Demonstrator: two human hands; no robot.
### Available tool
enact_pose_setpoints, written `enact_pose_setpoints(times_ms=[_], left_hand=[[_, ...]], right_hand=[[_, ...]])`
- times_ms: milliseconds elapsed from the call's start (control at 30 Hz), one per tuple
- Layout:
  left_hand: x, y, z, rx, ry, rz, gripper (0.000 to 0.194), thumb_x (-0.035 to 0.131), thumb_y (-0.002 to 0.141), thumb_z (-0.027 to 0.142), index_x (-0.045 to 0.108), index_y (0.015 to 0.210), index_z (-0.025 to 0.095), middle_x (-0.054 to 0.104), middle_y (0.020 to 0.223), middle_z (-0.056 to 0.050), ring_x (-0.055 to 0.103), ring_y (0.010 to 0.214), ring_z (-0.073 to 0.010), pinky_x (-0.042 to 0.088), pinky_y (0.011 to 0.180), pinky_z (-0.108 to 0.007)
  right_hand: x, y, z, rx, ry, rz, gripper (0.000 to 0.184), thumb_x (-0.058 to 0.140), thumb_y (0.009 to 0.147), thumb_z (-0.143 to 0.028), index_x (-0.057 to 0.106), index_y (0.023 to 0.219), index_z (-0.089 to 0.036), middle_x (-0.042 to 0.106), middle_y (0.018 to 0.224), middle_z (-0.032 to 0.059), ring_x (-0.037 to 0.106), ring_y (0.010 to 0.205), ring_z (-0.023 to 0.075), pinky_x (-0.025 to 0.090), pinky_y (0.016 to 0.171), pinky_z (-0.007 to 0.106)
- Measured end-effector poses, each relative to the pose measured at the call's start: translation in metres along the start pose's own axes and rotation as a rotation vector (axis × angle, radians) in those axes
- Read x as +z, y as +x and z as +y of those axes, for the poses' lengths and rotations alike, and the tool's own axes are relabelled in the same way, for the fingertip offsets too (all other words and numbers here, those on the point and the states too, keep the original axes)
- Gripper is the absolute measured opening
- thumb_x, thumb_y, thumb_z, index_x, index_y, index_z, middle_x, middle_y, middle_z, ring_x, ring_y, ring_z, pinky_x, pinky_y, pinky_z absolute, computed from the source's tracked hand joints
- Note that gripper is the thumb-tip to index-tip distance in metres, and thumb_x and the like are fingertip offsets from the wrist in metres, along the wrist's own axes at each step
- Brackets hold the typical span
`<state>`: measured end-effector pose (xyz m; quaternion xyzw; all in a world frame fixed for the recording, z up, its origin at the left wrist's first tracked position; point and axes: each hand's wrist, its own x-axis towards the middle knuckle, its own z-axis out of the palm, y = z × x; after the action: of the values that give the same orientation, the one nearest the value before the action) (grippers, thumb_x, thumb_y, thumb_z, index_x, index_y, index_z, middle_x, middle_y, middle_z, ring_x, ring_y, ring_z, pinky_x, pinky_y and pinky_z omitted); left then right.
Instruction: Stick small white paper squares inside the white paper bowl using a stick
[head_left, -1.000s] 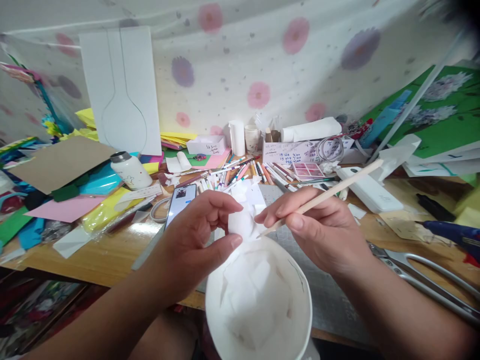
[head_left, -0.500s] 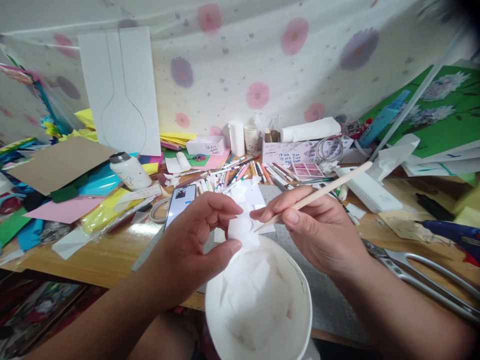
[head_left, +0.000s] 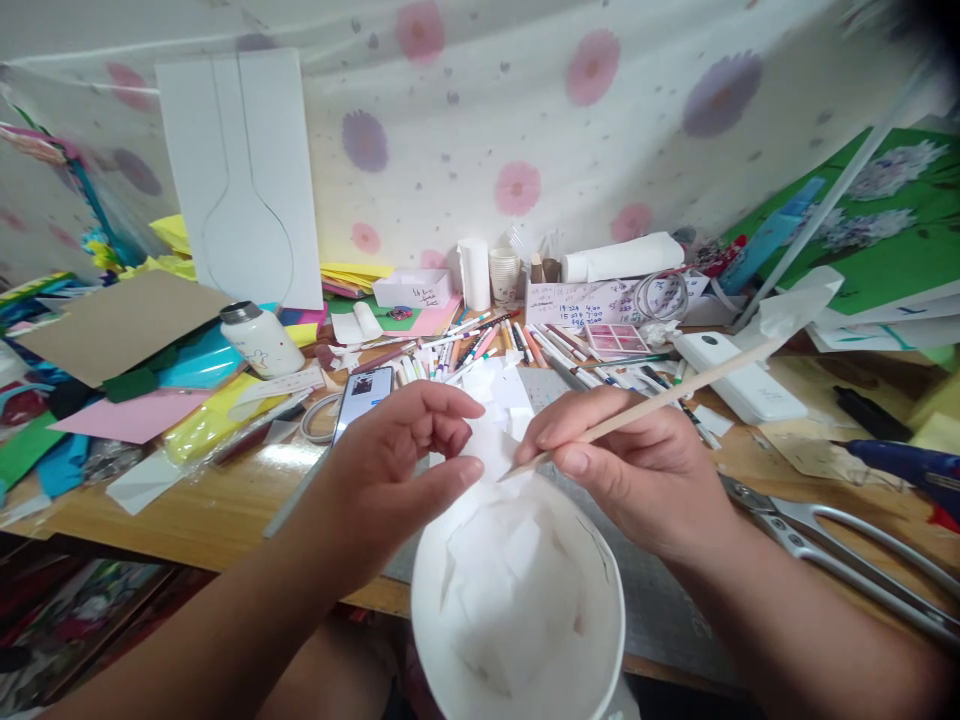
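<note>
My right hand [head_left: 622, 455] is closed on a slim wooden stick [head_left: 667, 390], holding it like a pencil. The stick's pointed end rests at a small piece of white paper [head_left: 491, 455], just above the far rim of a white tub [head_left: 616, 620]. My left hand [head_left: 405, 465] has its thumb and curled fingers around the left edge of that paper; the exact contact is partly hidden. Torn-looking white paper pieces [head_left: 502, 590] lie inside the tub, which stands tilted toward me at the table's front edge.
Loose marker pens [head_left: 480, 345] spread across the table's back, behind a phone [head_left: 364, 395]. Large scissors [head_left: 817, 540] and a blue glue gun [head_left: 900, 465] lie at the right, near a white power bank [head_left: 739, 375]. Coloured paper and a white bottle [head_left: 259, 340] crowd the left.
The white paper piece now lies flatter and is less curled. The stick's tip has moved slightly down and left, and its far end has swung right.
</note>
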<state>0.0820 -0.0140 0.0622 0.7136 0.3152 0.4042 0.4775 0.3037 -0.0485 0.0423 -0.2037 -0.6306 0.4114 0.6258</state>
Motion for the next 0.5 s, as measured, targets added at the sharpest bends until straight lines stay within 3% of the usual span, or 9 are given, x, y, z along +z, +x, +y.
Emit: enact_pose_setpoints(times_ms=[133, 267, 500], left_hand=[[0.001, 0.002, 0.004, -0.183, -0.216, -0.075, 0.023, 0.08, 0.085, 0.032, 0.073, 0.106, 0.026, 0.072, 0.095, -0.002, 0.067, 0.086, -0.0169, 0.055, 0.073, -0.026], [0.004, 0.003, 0.009, -0.275, -0.226, -0.172, 0.028, 0.076, 0.087, 0.048, 0.073, 0.087, 0.02, 0.068, 0.078, -0.002, 0.062, 0.07, -0.0173, 0.051, 0.064, -0.028], [0.013, 0.0, 0.008, -0.103, -0.118, 0.061, 0.016, 0.076, 0.088, 0.037, 0.078, 0.08, 0.023, 0.07, 0.077, -0.001, 0.06, 0.075, -0.0171, 0.051, 0.068, -0.029]], right_hand=[[0.002, -0.003, 0.003, -0.021, 0.006, 0.042, 0.009, 0.078, 0.093, -0.023, 0.082, 0.099, -0.028, 0.083, 0.091, 0.0016, 0.077, 0.086, 0.0172, 0.063, 0.08, 0.031], [0.005, -0.005, 0.002, -0.078, -0.031, 0.085, 0.013, 0.077, 0.094, -0.02, 0.082, 0.102, -0.029, 0.083, 0.094, 0.002, 0.078, 0.09, 0.0184, 0.065, 0.083, 0.032], [0.011, -0.004, -0.004, -0.116, -0.078, -0.023, 0.019, 0.076, 0.092, -0.014, 0.083, 0.105, -0.026, 0.085, 0.096, 0.0039, 0.08, 0.091, 0.0183, 0.066, 0.085, 0.031]])
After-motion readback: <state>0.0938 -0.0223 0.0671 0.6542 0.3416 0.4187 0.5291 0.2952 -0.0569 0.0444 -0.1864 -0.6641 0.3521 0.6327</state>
